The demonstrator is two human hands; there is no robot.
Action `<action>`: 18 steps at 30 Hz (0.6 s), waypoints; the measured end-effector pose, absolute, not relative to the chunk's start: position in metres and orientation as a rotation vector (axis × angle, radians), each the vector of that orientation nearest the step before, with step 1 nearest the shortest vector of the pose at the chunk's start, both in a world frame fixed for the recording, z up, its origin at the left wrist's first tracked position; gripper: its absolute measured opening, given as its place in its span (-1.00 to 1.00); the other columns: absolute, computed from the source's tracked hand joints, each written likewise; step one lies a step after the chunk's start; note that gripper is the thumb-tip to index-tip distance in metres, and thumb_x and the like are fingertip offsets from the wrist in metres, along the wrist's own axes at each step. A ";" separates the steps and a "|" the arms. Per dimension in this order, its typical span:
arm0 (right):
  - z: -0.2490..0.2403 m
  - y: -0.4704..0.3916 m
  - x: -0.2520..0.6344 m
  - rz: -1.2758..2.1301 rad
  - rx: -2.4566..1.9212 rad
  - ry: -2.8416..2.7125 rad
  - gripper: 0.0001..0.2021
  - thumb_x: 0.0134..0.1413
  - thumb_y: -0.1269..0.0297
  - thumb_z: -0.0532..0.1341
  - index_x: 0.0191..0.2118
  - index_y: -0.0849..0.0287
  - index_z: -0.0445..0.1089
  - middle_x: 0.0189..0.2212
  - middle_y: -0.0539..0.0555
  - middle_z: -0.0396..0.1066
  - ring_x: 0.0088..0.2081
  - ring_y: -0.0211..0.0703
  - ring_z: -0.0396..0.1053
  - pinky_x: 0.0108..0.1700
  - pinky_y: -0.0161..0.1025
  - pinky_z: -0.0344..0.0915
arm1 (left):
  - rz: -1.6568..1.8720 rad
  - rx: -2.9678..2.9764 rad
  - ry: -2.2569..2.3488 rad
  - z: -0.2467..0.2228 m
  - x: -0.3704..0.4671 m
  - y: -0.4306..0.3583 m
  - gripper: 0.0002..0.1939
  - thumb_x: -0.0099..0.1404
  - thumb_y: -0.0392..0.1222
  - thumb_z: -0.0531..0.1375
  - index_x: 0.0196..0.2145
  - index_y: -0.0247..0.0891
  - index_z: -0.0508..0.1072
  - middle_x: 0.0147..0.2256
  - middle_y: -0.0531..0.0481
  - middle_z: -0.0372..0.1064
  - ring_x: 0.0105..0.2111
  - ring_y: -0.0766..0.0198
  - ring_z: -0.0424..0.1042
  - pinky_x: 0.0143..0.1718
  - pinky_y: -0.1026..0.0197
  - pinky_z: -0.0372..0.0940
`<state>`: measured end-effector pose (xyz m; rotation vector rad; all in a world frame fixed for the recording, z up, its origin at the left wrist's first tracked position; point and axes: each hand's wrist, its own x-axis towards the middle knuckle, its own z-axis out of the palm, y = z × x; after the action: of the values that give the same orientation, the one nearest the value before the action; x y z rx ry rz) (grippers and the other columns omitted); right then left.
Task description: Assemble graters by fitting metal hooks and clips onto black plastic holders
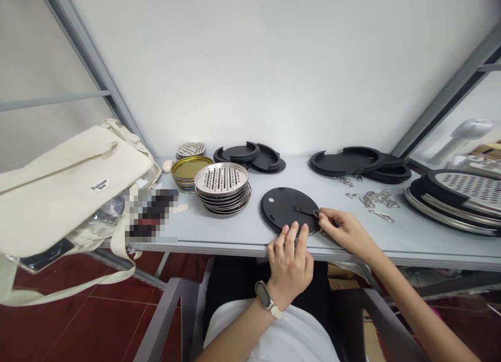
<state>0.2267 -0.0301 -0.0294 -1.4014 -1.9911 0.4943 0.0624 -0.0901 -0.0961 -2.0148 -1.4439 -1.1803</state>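
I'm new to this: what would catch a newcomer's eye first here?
Probably the round black disc near the table's front edge, with the left hand on it and the right hand at a metal clip. Then the stack of silver grater plates left of the disc, and the big cream bag at far left.

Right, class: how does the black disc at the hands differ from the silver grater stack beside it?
The black disc is dull; the silver grater stack is shiny. The disc lies low, while the stack rises in layers. Both are round and on the table.
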 end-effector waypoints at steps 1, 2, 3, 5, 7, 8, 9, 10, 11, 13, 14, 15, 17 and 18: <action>-0.029 -0.030 0.227 0.497 -1.395 -2.008 -0.68 0.17 0.17 0.02 -0.56 0.12 -0.04 -0.65 -0.11 -0.04 -0.57 -0.32 -0.02 -0.53 -0.35 -0.03 | -1.169 -2.013 -1.449 -0.095 0.063 -0.090 -0.46 0.24 -0.23 0.14 0.19 -0.14 0.29 0.17 0.03 0.28 0.11 0.18 0.24 -0.03 0.14 0.15; -0.029 -0.030 0.227 0.493 -1.392 -2.019 -0.68 0.17 0.16 0.02 -0.56 0.12 -0.03 -0.65 -0.11 -0.04 -0.58 -0.32 -0.03 -0.53 -0.35 -0.03 | -1.159 -2.011 -1.450 -0.095 0.063 -0.090 -0.45 0.24 -0.22 0.14 0.20 -0.14 0.28 0.17 0.03 0.28 0.11 0.18 0.24 -0.04 0.14 0.15; -0.029 -0.031 0.226 0.485 -1.392 -2.020 -0.67 0.18 0.16 0.02 -0.56 0.12 -0.03 -0.65 -0.11 -0.04 -0.58 -0.32 -0.02 -0.53 -0.35 -0.02 | -1.152 -2.011 -1.450 -0.095 0.063 -0.090 -0.44 0.23 -0.22 0.14 0.20 -0.14 0.28 0.17 0.03 0.28 0.11 0.18 0.24 -0.04 0.15 0.15; -0.029 -0.030 0.226 0.458 -1.399 -1.995 -0.66 0.19 0.15 0.01 -0.56 0.12 -0.03 -0.65 -0.11 -0.04 -0.57 -0.32 -0.01 -0.52 -0.35 0.00 | -1.147 -2.014 -1.444 -0.095 0.062 -0.089 -0.44 0.24 -0.21 0.14 0.21 -0.14 0.27 0.18 0.04 0.27 0.12 0.19 0.23 -0.03 0.16 0.15; -0.028 -0.030 0.225 0.409 -1.423 -1.946 -0.65 0.20 0.14 0.01 -0.56 0.12 -0.02 -0.65 -0.10 -0.02 -0.57 -0.32 0.01 -0.51 -0.35 0.01 | -1.138 -2.015 -1.432 -0.097 0.061 -0.089 -0.43 0.25 -0.19 0.13 0.22 -0.14 0.25 0.18 0.04 0.26 0.12 0.19 0.22 -0.03 0.16 0.15; -0.028 -0.029 0.225 0.379 -1.436 -1.922 -0.65 0.21 0.14 0.01 -0.56 0.12 -0.02 -0.65 -0.10 -0.02 -0.57 -0.31 0.01 -0.51 -0.34 0.01 | -1.128 -2.015 -1.424 -0.097 0.061 -0.089 -0.43 0.25 -0.18 0.13 0.22 -0.13 0.24 0.19 0.03 0.26 0.12 0.19 0.22 -0.03 0.16 0.15; -0.029 -0.029 0.224 0.353 -1.446 -1.907 -0.65 0.21 0.14 0.01 -0.56 0.12 -0.01 -0.66 -0.10 -0.01 -0.57 -0.31 0.01 -0.51 -0.34 0.01 | -1.116 -2.013 -1.414 -0.098 0.060 -0.089 -0.42 0.25 -0.17 0.14 0.23 -0.10 0.23 0.19 0.03 0.25 0.12 0.18 0.23 -0.04 0.15 0.15; -0.029 -0.028 0.223 0.331 -1.453 -1.901 -0.65 0.21 0.14 0.01 -0.56 0.12 0.00 -0.67 -0.10 0.00 -0.58 -0.31 0.01 -0.52 -0.34 0.01 | -1.102 -2.013 -1.402 -0.099 0.059 -0.089 -0.41 0.24 -0.15 0.15 0.23 -0.05 0.22 0.19 0.03 0.25 0.12 0.16 0.23 -0.05 0.15 0.15; -0.029 -0.028 0.223 0.316 -1.454 -1.905 -0.66 0.22 0.14 0.01 -0.56 0.12 0.01 -0.67 -0.10 0.01 -0.59 -0.31 0.01 -0.52 -0.33 0.01 | -1.090 -2.015 -1.390 -0.099 0.059 -0.089 -0.40 0.23 -0.13 0.16 0.23 0.01 0.22 0.19 0.02 0.24 0.12 0.15 0.24 -0.06 0.14 0.15; -0.030 -0.027 0.222 0.305 -1.447 -1.925 -0.66 0.22 0.14 0.01 -0.55 0.12 0.03 -0.68 -0.10 0.04 -0.59 -0.31 0.02 -0.52 -0.33 0.01 | -1.077 -2.018 -1.374 -0.100 0.058 -0.089 -0.39 0.22 -0.11 0.18 0.23 0.10 0.20 0.20 0.02 0.24 0.11 0.13 0.24 -0.06 0.14 0.15; -0.030 -0.026 0.223 0.308 -1.445 -1.935 -0.67 0.22 0.14 0.01 -0.54 0.12 0.03 -0.68 -0.11 0.05 -0.60 -0.31 0.02 -0.52 -0.33 0.02 | -1.077 -2.020 -1.372 -0.100 0.058 -0.089 -0.39 0.22 -0.11 0.18 0.23 0.12 0.19 0.20 0.01 0.24 0.11 0.13 0.24 -0.06 0.14 0.15; -0.031 -0.026 0.223 0.313 -1.445 -1.943 -0.67 0.22 0.14 0.00 -0.54 0.12 0.03 -0.68 -0.11 0.05 -0.60 -0.31 0.03 -0.52 -0.33 0.02 | -1.081 -2.023 -1.373 -0.100 0.058 -0.090 -0.38 0.22 -0.11 0.18 0.23 0.12 0.19 0.20 0.01 0.23 0.11 0.13 0.24 -0.06 0.14 0.15; -0.031 -0.026 0.224 0.333 -1.444 -1.957 -0.66 0.22 0.14 0.00 -0.55 0.12 0.03 -0.68 -0.11 0.05 -0.60 -0.31 0.04 -0.51 -0.33 0.02 | -1.098 -2.030 -1.381 -0.100 0.058 -0.090 -0.38 0.23 -0.13 0.17 0.23 0.10 0.19 0.20 0.00 0.22 0.12 0.13 0.24 -0.04 0.13 0.14; -0.031 -0.026 0.224 0.341 -1.442 -1.961 -0.66 0.21 0.14 0.00 -0.56 0.12 0.02 -0.68 -0.10 0.05 -0.59 -0.31 0.04 -0.51 -0.33 0.02 | -1.108 -2.033 -1.385 -0.100 0.058 -0.090 -0.39 0.23 -0.14 0.17 0.23 0.09 0.19 0.21 -0.01 0.22 0.13 0.13 0.23 -0.04 0.13 0.14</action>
<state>0.2243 -0.0262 -0.0307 -1.4421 -1.9614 0.3415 0.0583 -0.0899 -0.1000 -2.0332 -1.3850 -1.1078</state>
